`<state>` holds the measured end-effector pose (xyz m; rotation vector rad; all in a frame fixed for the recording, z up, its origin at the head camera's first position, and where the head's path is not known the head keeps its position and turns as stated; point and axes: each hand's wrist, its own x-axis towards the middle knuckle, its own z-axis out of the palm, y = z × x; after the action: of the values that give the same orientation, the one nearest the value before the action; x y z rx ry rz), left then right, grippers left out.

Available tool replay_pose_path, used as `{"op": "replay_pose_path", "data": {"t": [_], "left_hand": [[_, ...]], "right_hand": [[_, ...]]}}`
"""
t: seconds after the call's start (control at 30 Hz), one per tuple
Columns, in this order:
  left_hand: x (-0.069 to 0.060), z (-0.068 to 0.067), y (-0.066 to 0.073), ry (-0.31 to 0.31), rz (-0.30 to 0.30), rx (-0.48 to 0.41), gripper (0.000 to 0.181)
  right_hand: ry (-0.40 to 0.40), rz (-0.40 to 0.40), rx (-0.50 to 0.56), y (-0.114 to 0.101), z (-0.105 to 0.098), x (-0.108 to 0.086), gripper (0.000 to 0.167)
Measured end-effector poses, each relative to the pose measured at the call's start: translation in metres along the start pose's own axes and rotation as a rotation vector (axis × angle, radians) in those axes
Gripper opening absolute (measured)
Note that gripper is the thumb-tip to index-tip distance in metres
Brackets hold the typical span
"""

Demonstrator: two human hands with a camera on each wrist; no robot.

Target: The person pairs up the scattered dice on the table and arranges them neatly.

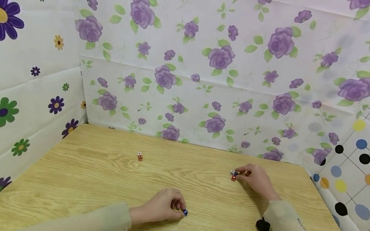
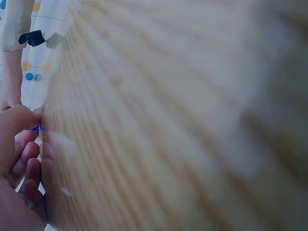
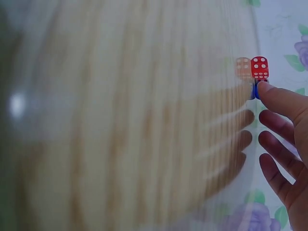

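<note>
Near the front of the table, my left hand (image 1: 162, 205) pinches a blue die (image 1: 185, 212) between thumb and fingertips. The left wrist view shows only a blue sliver of it at the thumb tip. Farther back on the right, my right hand (image 1: 257, 179) pinches another blue die (image 1: 236, 173), which sits beside a white die (image 1: 232, 171) and a red die (image 1: 233, 178). In the right wrist view, the thumb partly covers that blue die (image 3: 257, 90), with the red die (image 3: 260, 68) just past it; the other fingers are loosely bent.
At the back left of the wooden table (image 1: 97, 174), a white die (image 1: 139, 154) and a red die (image 1: 140, 158) lie together. Flowered cloth (image 1: 186, 104) rises behind the table, with patterned cloths along both sides. A black wrist device (image 1: 263, 226) hangs under the right sleeve.
</note>
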<state>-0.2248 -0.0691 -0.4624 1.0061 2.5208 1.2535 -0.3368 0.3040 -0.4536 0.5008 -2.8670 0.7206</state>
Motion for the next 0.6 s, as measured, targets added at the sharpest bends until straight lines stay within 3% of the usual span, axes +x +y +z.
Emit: {"op": "replay_pose_path", "data": {"t": [0.6], "left_hand": [[-0.0001, -0.0004, -0.0009, -0.001, 0.003, -0.005, 0.007]], "right_hand": [[-0.006, 0.042, -0.011, -0.0033, 0.0004, 0.0011, 0.015]]}}
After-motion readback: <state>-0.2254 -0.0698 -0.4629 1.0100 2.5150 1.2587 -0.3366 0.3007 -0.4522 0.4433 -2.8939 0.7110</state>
